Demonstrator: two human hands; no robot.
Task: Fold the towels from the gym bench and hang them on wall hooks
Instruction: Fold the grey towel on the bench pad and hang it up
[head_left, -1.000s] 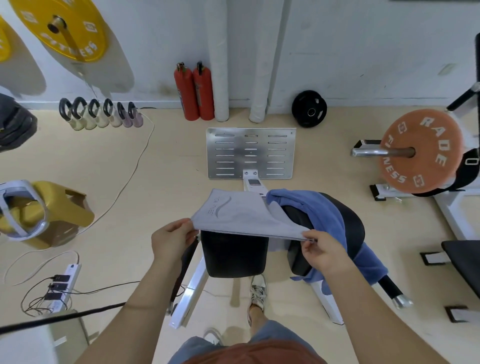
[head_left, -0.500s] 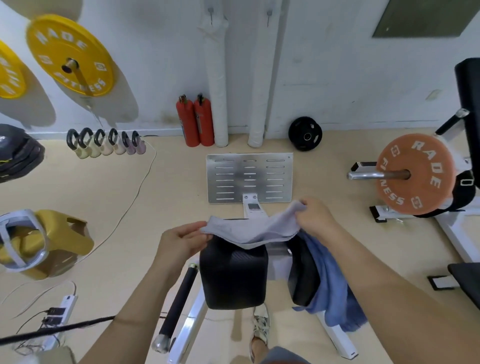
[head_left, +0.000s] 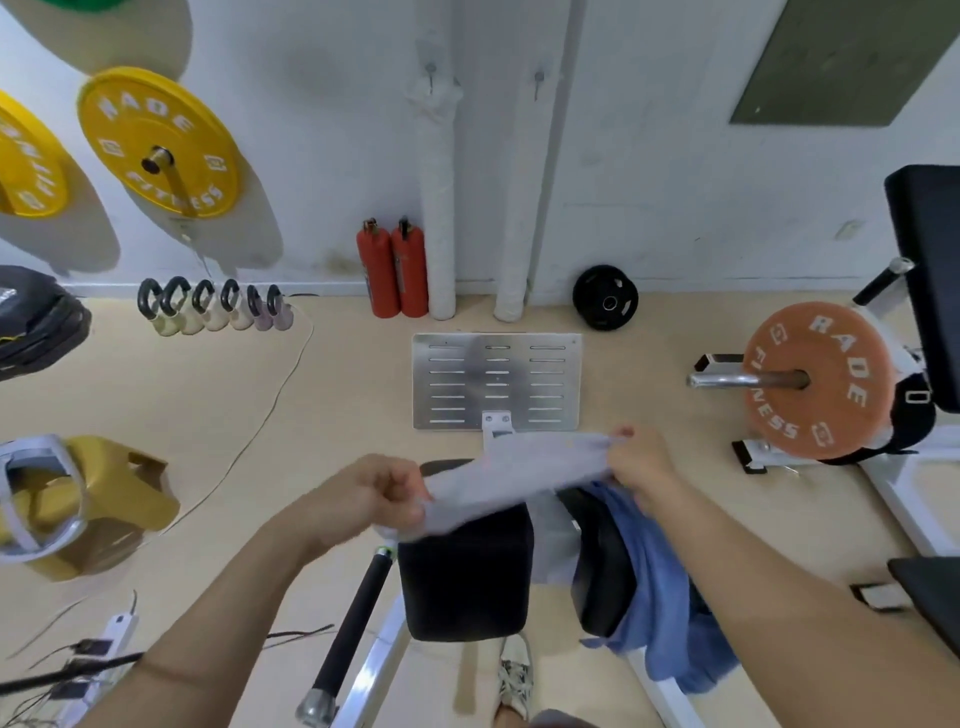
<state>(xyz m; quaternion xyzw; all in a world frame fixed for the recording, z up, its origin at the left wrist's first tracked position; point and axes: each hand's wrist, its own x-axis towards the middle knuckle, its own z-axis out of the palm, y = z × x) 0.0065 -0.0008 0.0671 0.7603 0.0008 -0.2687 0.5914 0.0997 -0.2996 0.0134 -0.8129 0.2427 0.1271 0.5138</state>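
A folded grey towel (head_left: 514, 475) is stretched in the air between my hands, above the black pads of the gym bench (head_left: 467, 577). My left hand (head_left: 371, 496) grips its near left end. My right hand (head_left: 641, 462) pinches its far right end, slightly higher. A blue towel (head_left: 660, 587) hangs over the bench's right pad, below my right forearm. Two wall hooks (head_left: 431, 70) sit high on the white wall, one above each white padded post; the second hook (head_left: 539, 78) is to the right.
A metal footplate (head_left: 496, 382) lies on the floor ahead of the bench. Two red extinguishers (head_left: 392, 270) and a black plate (head_left: 605, 304) stand by the wall. An orange plate on a bar (head_left: 815, 379) is at the right. Kettlebells (head_left: 213, 306), a cable and a power strip (head_left: 111, 631) are at the left.
My view has tilted up, bringing the hooks into sight. Both hands lifted the grey towel off the bench pad and drew it into a narrower strip, the right hand moving right and away.
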